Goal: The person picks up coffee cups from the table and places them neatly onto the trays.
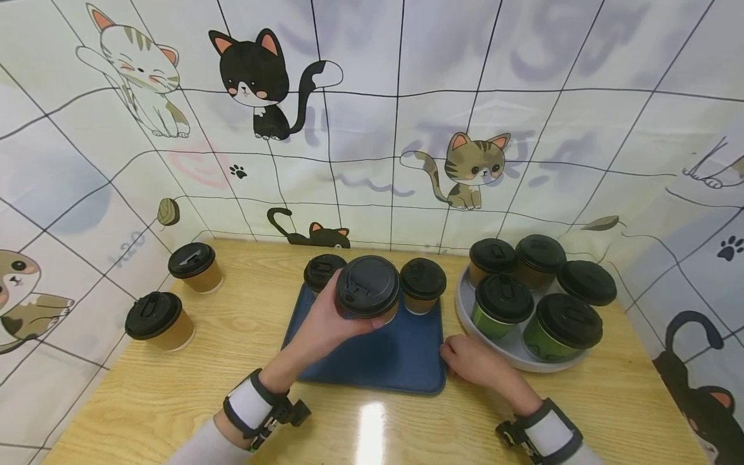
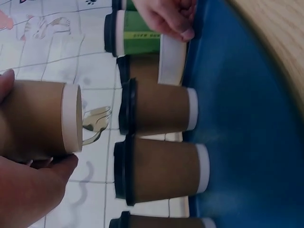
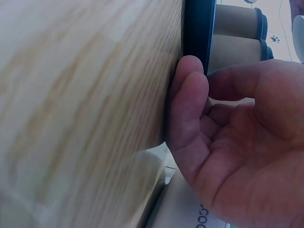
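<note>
My left hand grips a brown paper coffee cup with a black lid, held above the blue tray. In the left wrist view this cup hangs clear of the tray, its pale base showing. Along the tray's far side stand brown lidded cups, one at the right and one at the left; the left wrist view shows another between them. At the tray's right edge, my right hand has its fingers curled and pinches the rim, as the right wrist view shows.
A round grey-white tray on the right carries several lidded cups, some green, some brown. Two brown lidded cups stand on the wooden table at the left. A cat-print cloth hangs behind.
</note>
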A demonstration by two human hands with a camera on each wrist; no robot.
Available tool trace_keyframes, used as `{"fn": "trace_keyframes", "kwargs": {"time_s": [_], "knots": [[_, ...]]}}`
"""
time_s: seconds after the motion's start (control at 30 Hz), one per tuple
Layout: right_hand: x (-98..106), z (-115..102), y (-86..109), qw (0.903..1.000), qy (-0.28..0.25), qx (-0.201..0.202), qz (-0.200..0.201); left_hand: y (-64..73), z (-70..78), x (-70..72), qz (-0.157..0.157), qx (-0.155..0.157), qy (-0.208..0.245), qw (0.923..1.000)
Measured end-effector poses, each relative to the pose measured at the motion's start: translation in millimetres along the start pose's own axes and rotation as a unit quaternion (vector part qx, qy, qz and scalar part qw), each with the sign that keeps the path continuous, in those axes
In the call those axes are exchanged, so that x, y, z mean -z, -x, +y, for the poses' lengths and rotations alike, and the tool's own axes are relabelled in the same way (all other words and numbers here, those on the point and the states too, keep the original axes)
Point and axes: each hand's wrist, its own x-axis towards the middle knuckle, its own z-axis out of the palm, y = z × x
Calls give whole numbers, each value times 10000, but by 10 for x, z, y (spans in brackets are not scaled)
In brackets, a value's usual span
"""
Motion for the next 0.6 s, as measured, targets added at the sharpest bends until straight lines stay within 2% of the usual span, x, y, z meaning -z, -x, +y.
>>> {"fn": "trace_keyframes", "kwargs": {"time_s": [0.17, 0.43, 0.6], "knots": [[-1, 0, -10, 10000, 56, -65, 0, -52, -95, -128, -543, 75, -84, 9985], [-1, 4, -13, 9999, 57, -93, 9, -127, -282, -276, -1122, 342, -73, 9931], [-8, 7, -8, 9999, 101, -11, 94, -127, -435, -384, -1425, 542, -91, 9883]]}}
